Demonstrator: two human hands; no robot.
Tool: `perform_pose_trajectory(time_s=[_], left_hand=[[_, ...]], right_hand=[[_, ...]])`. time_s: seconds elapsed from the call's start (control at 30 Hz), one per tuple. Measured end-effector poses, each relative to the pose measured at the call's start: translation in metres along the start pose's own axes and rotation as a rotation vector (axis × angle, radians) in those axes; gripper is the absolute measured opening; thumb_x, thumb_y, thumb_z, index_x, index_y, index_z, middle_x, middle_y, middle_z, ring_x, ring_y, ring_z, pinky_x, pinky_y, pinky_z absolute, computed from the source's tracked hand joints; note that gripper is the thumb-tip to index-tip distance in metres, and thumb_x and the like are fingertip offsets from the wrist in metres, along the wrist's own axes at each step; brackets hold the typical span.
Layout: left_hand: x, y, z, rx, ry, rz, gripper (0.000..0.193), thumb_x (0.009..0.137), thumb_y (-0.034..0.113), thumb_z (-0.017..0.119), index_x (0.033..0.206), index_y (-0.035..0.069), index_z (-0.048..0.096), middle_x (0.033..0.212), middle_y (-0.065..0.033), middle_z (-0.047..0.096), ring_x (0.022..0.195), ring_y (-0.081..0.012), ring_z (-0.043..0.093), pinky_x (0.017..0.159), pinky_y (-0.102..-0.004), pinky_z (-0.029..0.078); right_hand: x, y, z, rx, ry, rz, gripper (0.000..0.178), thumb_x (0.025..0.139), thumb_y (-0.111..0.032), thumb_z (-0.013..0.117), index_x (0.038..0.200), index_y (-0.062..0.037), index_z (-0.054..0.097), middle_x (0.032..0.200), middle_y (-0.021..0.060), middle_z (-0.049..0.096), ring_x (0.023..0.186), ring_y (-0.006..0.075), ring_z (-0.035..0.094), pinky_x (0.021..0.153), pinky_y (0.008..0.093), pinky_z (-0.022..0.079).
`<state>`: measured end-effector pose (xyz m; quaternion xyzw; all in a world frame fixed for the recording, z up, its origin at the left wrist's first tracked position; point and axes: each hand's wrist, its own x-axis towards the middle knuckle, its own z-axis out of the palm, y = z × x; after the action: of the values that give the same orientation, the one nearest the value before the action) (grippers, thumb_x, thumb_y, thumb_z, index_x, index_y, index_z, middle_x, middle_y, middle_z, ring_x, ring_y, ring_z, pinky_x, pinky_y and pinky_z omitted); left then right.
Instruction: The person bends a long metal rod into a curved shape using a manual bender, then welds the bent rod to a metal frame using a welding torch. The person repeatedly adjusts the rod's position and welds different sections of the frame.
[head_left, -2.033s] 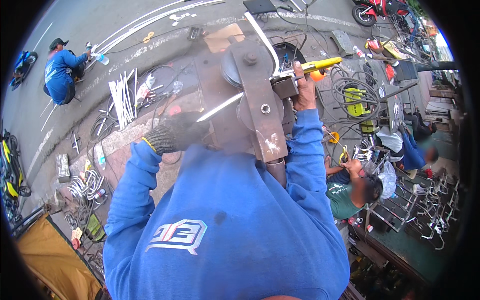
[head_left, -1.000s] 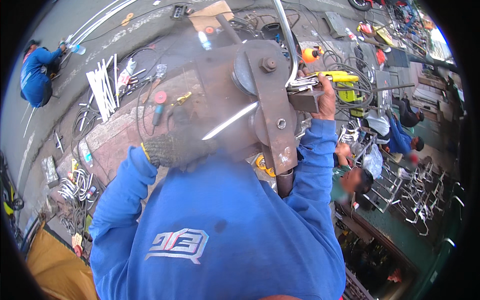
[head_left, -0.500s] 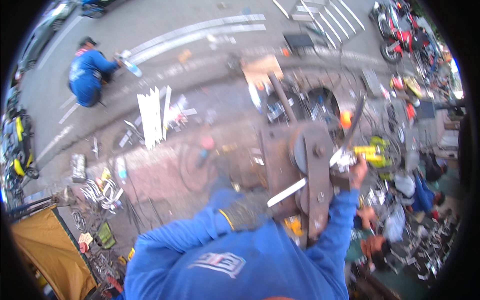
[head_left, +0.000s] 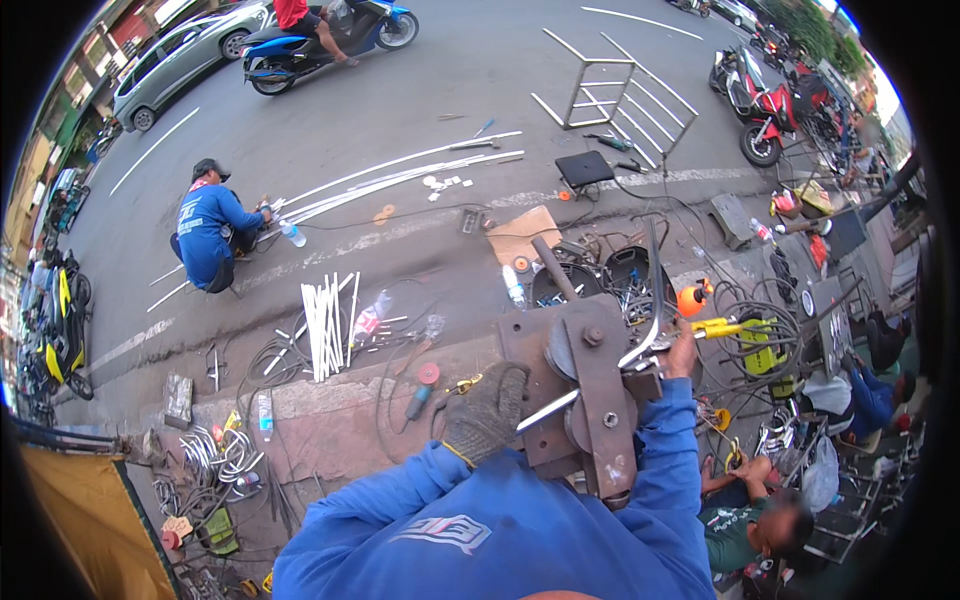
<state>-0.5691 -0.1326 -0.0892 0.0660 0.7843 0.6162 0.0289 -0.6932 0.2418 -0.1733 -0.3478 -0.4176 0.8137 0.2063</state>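
A rusty steel bending jig (head_left: 545, 350) with round rollers and a thick pivoting arm (head_left: 610, 420) stands right in front of me. My left hand (head_left: 487, 415), in a dark knit glove, is closed at the jig's left edge, around the near end of a shiny metal bar (head_left: 548, 411). The bar runs in between the rollers, and a curved length (head_left: 656, 310) rises on the far right side. My bare right hand (head_left: 683, 352) is closed beside that curve, on yellow-handled pliers (head_left: 715, 328); its fingers are partly hidden.
A grinder (head_left: 420, 392), white strips (head_left: 325, 330) and cables lie to the left. Black tubs (head_left: 630, 270) and an orange spray bottle (head_left: 692, 297) sit beyond the jig. A co-worker (head_left: 208, 230) squats by the road; another person (head_left: 755, 530) sits at right.
The view has shifted, and motion blur has cleared. A blue scooter with a rider has come into view on the road. Both hands stay at the jig.
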Motion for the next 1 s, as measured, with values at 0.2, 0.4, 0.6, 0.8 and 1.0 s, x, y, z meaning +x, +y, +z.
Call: perform_pose_trajectory(time_s=[0.2,0.4,0.6,0.8,1.0], left_hand=[[0.010,0.020,0.020,0.187,0.207,0.428,0.027,0.099,0.015,0.053,0.120,0.000,0.058,0.115,-0.0215,0.060,0.103,-0.0344,0.060,0.093,-0.0437,0.049],[0.030,0.031,0.037,0.340,0.267,0.634,0.033,0.093,0.018,0.063,0.121,0.002,0.056,0.126,-0.0267,0.055,0.106,-0.0452,0.060,0.091,-0.0501,0.051],[0.055,0.065,0.047,0.446,0.134,0.599,0.031,0.091,0.016,0.065,0.118,0.002,0.058,0.119,-0.0229,0.060,0.108,-0.0390,0.060,0.090,-0.0457,0.051],[0.189,0.055,0.076,0.985,-0.408,0.739,0.049,0.081,0.017,0.064,0.125,-0.002,0.060,0.127,-0.0215,0.059,0.116,-0.0371,0.060,0.095,-0.0441,0.052],[0.228,0.074,0.125,0.396,-0.852,0.171,0.032,0.098,0.027,0.058,0.117,0.003,0.065,0.104,-0.0092,0.068,0.091,-0.0198,0.066,0.079,-0.0374,0.056]], right_hand=[[-0.034,-0.008,0.016,-0.056,-0.193,0.152,0.024,0.096,-0.027,0.055,0.101,-0.0049,0.061,0.096,0.0109,0.065,0.090,0.0260,0.068,0.073,0.0515,0.059],[-0.029,-0.001,0.018,0.607,-0.432,0.297,0.045,0.091,-0.043,0.053,0.114,-0.0062,0.064,0.108,0.0117,0.070,0.086,0.0232,0.068,0.079,0.0461,0.056],[-0.035,-0.003,0.012,0.736,-0.624,0.487,0.059,0.086,-0.063,0.060,0.114,-0.0124,0.066,0.110,0.0119,0.069,0.088,0.0280,0.066,0.081,0.0540,0.050],[-0.032,0.016,0.022,0.599,-0.471,0.344,0.052,0.088,-0.052,0.051,0.108,-0.0081,0.068,0.098,0.0138,0.070,0.093,0.0349,0.066,0.083,0.0589,0.049],[-0.039,0.003,0.034,0.633,-0.437,0.421,0.049,0.091,-0.055,0.044,0.101,-0.0139,0.068,0.092,0.0102,0.069,0.091,0.0305,0.066,0.081,0.0542,0.048]])
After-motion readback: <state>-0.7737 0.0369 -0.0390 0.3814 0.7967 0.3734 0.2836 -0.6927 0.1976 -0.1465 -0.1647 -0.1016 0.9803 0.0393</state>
